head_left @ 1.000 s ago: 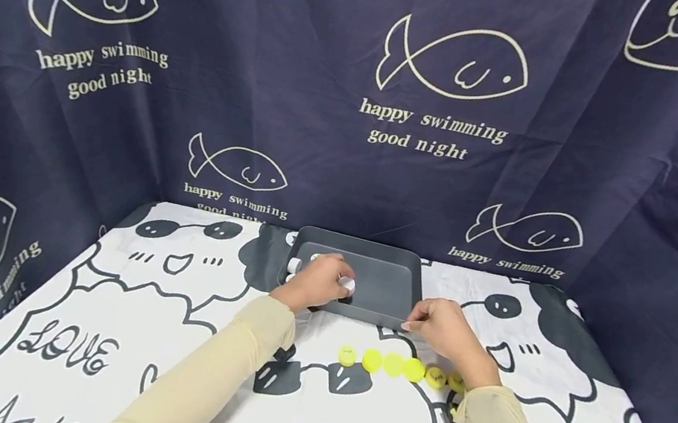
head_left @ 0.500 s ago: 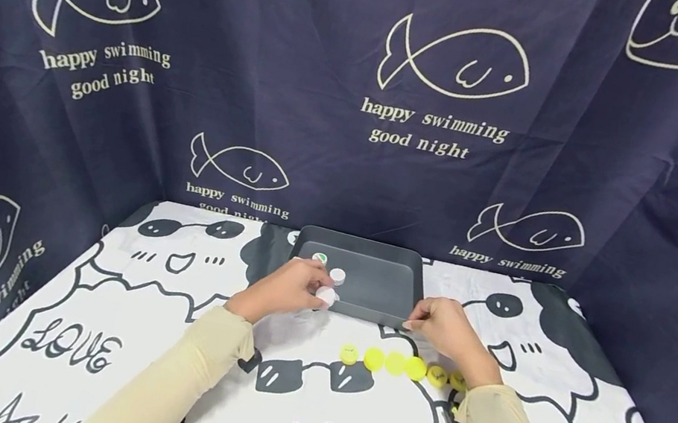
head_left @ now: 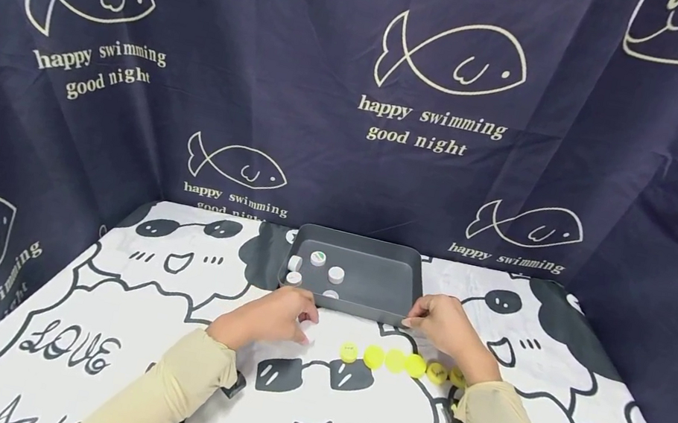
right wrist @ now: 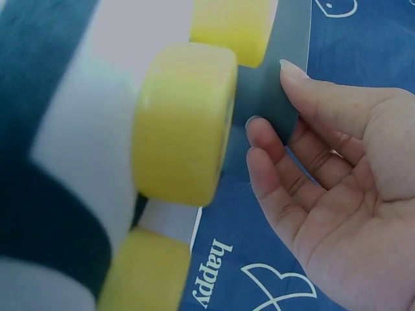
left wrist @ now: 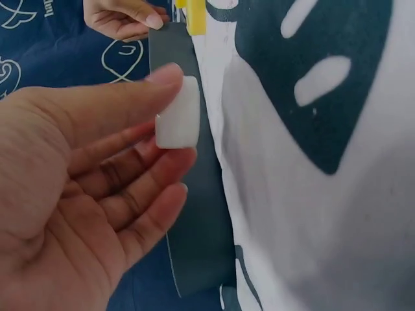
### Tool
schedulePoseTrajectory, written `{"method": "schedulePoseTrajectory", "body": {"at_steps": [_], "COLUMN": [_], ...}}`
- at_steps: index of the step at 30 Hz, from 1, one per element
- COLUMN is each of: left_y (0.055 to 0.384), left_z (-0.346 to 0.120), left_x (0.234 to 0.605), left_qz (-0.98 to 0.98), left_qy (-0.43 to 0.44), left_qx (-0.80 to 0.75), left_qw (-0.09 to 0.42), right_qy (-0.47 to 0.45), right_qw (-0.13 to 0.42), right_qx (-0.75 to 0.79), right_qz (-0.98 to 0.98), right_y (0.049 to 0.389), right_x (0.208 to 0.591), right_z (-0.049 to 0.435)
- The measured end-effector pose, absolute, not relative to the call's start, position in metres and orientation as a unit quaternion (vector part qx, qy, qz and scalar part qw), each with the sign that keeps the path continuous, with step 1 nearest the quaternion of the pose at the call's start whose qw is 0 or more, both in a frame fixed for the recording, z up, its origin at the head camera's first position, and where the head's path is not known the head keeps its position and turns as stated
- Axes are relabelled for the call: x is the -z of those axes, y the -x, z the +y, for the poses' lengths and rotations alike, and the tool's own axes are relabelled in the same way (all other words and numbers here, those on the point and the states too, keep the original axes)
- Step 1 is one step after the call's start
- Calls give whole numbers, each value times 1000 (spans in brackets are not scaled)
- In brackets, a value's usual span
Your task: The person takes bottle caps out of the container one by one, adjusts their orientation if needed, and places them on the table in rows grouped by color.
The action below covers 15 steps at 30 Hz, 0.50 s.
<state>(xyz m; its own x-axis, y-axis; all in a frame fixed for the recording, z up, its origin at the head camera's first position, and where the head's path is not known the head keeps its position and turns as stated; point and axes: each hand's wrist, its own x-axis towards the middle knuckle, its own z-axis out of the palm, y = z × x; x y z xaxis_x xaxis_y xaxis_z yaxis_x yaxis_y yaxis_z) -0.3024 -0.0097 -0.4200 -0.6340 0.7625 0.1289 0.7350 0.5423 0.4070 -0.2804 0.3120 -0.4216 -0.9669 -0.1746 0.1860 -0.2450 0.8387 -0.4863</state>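
Note:
A dark grey rectangular tray (head_left: 381, 279) stands against the back curtain, with several white bottle caps (head_left: 336, 275) lying in its left half; one has green on top. My left hand (head_left: 269, 316) is in front of the tray's near left side. In the left wrist view its thumb and fingers pinch a white bottle cap (left wrist: 178, 115), seen edge-on before the tray wall (left wrist: 201, 227). In the head view that cap hardly stands out from the white cloth. My right hand (head_left: 442, 328) holds the tray's near right corner, thumb (right wrist: 295, 74) on one side of the wall, fingers on the other.
A row of yellow round caps (head_left: 396, 361) lies on the patterned white cloth (head_left: 210, 400) in front of the tray. The row's right end runs up to the right wrist. A dark blue fish-print curtain (head_left: 439, 184) closes off the back and sides.
My left hand has drawn back from over the tray, leftward and toward me, past the near rim, uncovering the white caps at the tray's left. The right hand stays at the corner.

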Motion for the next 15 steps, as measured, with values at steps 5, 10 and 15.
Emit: {"method": "schedulePoseTrajectory", "body": {"at_steps": [5,10,15], "left_y": [303,302,302], "left_z": [-7,-6,-8], "left_x": [424,429,432], "left_qz": [877,873,876], "left_qy": [-430,-435,-426], "left_qx": [-210,-213,-218], "left_qw": [45,50,58], "right_qy": [-106,-88,-84], "right_qw": [71,65,50], "right_qx": [-258,-270,-280], "right_qz": [-958,-957,-955], "right_y": [281,280,277], "right_x": [419,419,420], "right_z": [314,313,311]}}
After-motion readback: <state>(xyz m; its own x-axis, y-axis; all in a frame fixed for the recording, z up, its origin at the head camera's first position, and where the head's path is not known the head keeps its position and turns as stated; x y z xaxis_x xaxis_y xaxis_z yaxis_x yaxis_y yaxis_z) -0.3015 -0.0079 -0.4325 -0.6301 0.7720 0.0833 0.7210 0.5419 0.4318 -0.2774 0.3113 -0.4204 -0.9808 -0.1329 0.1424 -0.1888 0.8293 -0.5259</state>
